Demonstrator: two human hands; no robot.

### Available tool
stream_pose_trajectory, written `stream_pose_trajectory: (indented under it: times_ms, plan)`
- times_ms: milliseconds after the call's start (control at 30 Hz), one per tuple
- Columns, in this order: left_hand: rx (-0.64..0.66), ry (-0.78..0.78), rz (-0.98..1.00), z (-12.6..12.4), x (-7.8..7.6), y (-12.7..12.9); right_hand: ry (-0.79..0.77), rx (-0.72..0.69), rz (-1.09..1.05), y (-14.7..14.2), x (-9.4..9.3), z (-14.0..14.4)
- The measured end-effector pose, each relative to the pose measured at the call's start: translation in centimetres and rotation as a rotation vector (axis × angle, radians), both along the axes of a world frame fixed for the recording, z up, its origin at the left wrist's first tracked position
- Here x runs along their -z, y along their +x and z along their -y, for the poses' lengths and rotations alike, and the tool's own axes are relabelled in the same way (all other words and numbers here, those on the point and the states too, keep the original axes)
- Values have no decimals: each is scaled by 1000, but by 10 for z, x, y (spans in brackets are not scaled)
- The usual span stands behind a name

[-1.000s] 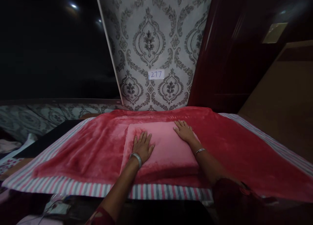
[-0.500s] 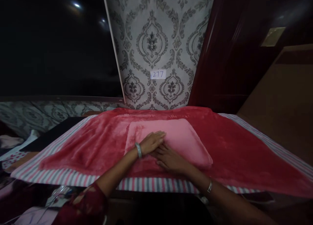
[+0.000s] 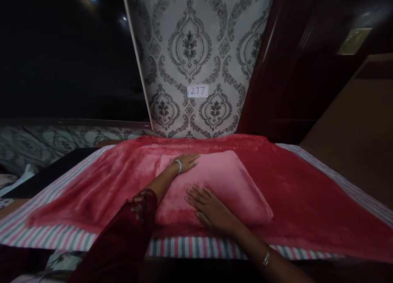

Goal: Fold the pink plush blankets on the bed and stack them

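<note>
A pink plush cushion-like rectangle [image 3: 227, 180], perhaps a pillow or folded blanket, lies flat on a red plush blanket [image 3: 301, 201]. On its far left part rests my left hand [image 3: 186, 163], palm down with fingers stretched out. My right hand [image 3: 210, 209] lies on the near side of the pink piece, fingers spread and flat. Neither hand grips anything. Under the blanket, a striped cloth [image 3: 178, 247] shows along the near edge and at both sides.
A patterned wall with a paper label [image 3: 197, 91] reading 277 rises behind the table. To the left is a large dark screen [image 3: 70, 57]. A dark red glossy panel [image 3: 285, 70] and a brown board [image 3: 356, 123] stand at right.
My hands, close together over the pink piece before, have moved apart. The left went away from me toward its far edge; the right came slightly nearer. The view has shifted a little.
</note>
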State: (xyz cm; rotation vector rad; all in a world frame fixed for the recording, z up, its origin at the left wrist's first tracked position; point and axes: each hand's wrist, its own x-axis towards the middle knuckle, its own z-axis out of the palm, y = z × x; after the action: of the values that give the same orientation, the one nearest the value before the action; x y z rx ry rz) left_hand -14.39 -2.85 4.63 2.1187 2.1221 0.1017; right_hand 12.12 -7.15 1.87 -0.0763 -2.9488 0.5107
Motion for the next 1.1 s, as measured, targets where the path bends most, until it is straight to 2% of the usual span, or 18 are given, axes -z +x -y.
stream_pose_trajectory:
  times_ms: [133, 233, 333, 433, 533, 633, 733, 833, 933, 1100]
  plan:
    - [-12, -11, -1, -5, -1, -4, 35, 14, -22, 0, 1, 1]
    - [-53, -1, -12, 5, -8, -11, 63, 19, -48, 1, 5, 1]
    - [-90, 29, -16, 32, -18, -23, 57, 17, -53, 3, 3, 0]
    - [-104, 50, -8, 69, -26, -29, 21, 23, -40, -2, -8, 4]
    - [-45, 79, 65, 98, -27, -21, -1, -50, -60, -16, -21, 21]
    - [39, 81, 107, 110, -20, -3, 13, -171, -59, -35, -23, 41]
    - [115, 41, 27, 109, -7, 11, 41, -222, -20, -46, -10, 53]
    - [132, 67, -56, 101, 3, 7, 44, -236, -8, -46, 2, 53]
    - [56, 91, -83, 89, 5, -12, 47, -238, -10, -45, 3, 51]
    - [-146, 5, -67, 68, -1, -48, 75, -221, -10, -45, -2, 51]
